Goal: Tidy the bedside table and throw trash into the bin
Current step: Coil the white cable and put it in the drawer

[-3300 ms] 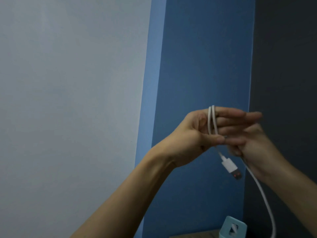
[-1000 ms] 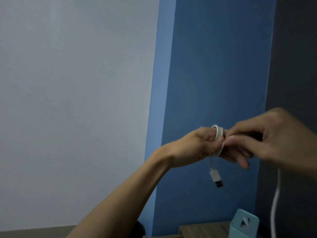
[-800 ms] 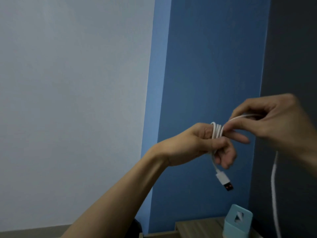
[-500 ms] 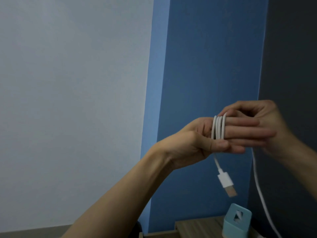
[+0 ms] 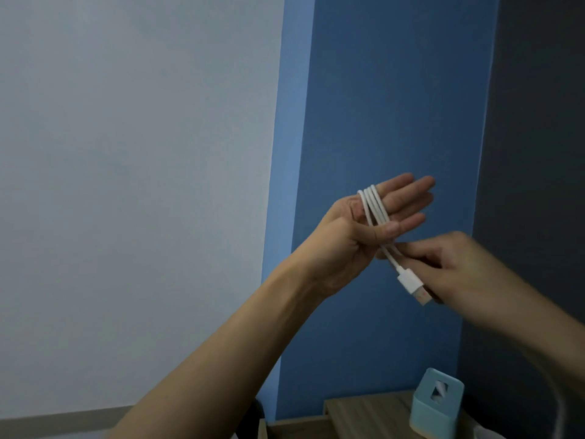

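A white charging cable (image 5: 374,209) is wound in several loops around the straight fingers of my left hand (image 5: 351,239), which is raised in front of the blue wall. My left thumb presses the loops against the fingers. The cable's USB plug (image 5: 413,286) hangs below that hand. My right hand (image 5: 459,274) is just below and to the right, its fingers curled, pinching the free cable strand under the loops. The rest of the cable trails off blurred at the lower right edge.
A wooden bedside table (image 5: 357,410) shows at the bottom of the view, with a light-blue tissue box (image 5: 435,403) on it. White wall fills the left, blue wall the middle, dark wall the right.
My right hand has come from behind my left fingers down under them with the cable. My left hand has tilted its fingers upward. The loops have grown from two to several.
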`<state>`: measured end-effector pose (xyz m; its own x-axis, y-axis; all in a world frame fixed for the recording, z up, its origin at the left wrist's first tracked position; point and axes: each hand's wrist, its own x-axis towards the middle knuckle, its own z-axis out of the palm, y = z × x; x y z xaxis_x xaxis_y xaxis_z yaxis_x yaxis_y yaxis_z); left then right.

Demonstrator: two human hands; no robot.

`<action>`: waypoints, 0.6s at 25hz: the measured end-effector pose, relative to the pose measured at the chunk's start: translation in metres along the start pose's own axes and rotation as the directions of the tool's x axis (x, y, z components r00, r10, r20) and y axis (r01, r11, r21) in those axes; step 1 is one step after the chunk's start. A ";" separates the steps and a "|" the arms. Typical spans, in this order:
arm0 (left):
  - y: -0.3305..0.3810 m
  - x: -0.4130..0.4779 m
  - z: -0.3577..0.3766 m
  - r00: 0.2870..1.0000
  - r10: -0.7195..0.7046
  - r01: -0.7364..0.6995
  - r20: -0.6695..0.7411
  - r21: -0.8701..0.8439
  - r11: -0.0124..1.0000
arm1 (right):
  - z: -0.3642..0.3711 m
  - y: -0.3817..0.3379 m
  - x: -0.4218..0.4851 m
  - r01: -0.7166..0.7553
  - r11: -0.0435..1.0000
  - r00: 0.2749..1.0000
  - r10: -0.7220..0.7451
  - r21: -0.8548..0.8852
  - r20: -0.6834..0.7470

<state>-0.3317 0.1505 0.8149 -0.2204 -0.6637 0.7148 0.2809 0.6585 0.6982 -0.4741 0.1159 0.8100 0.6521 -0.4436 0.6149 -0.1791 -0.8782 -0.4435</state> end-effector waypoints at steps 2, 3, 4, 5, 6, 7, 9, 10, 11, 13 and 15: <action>0.002 0.002 -0.008 0.999 0.000 0.008 -0.040 0.186 0.983 | -0.010 -0.008 -0.006 0.041 0.971 0.990 -0.008 -0.236 0.140; 0.003 0.002 -0.011 1.000 -0.015 0.023 -0.027 0.304 0.952 | -0.014 -0.012 -0.009 0.083 0.935 0.983 -0.019 -0.346 0.185; 0.003 0.001 -0.013 0.999 -0.051 0.040 0.016 0.407 0.913 | -0.019 -0.016 -0.011 0.147 0.887 0.979 -0.066 -0.437 0.195; 0.003 -0.001 -0.015 0.992 -0.105 0.057 0.075 0.474 0.878 | -0.025 -0.021 -0.011 0.201 0.841 0.976 -0.128 -0.502 0.178; 0.002 -0.003 -0.016 0.979 -0.158 0.076 0.125 0.499 0.863 | -0.033 -0.025 -0.010 0.242 0.809 0.970 -0.199 -0.536 0.137; 0.001 -0.006 -0.014 0.965 -0.191 0.083 0.179 0.484 0.871 | -0.042 -0.029 -0.008 0.272 0.798 0.960 -0.268 -0.537 0.088; 0.000 -0.010 -0.011 0.935 -0.208 0.082 0.288 0.395 0.915 | -0.053 -0.030 -0.001 0.283 0.829 0.937 -0.345 -0.483 -0.043; 0.000 -0.011 -0.011 0.923 -0.216 0.091 0.319 0.364 0.927 | -0.055 -0.028 0.002 0.280 0.855 0.926 -0.361 -0.437 -0.112; 0.000 -0.011 -0.009 0.915 -0.229 0.104 0.332 0.355 0.929 | -0.055 -0.024 0.005 0.279 0.883 0.918 -0.361 -0.379 -0.166; 0.003 -0.011 -0.006 0.905 -0.254 0.126 0.340 0.358 0.925 | -0.052 -0.016 0.010 0.285 0.928 0.911 -0.339 -0.238 -0.233; 0.006 -0.012 -0.001 0.880 -0.264 0.150 0.395 0.296 0.943 | -0.046 -0.009 0.015 0.297 0.951 0.911 -0.308 -0.083 -0.275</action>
<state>-0.3264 0.1622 0.8104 -0.6369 -0.6181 0.4608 -0.0448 0.6263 0.7783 -0.4970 0.1086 0.8533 0.4467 -0.1827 0.8758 -0.0381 -0.9819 -0.1853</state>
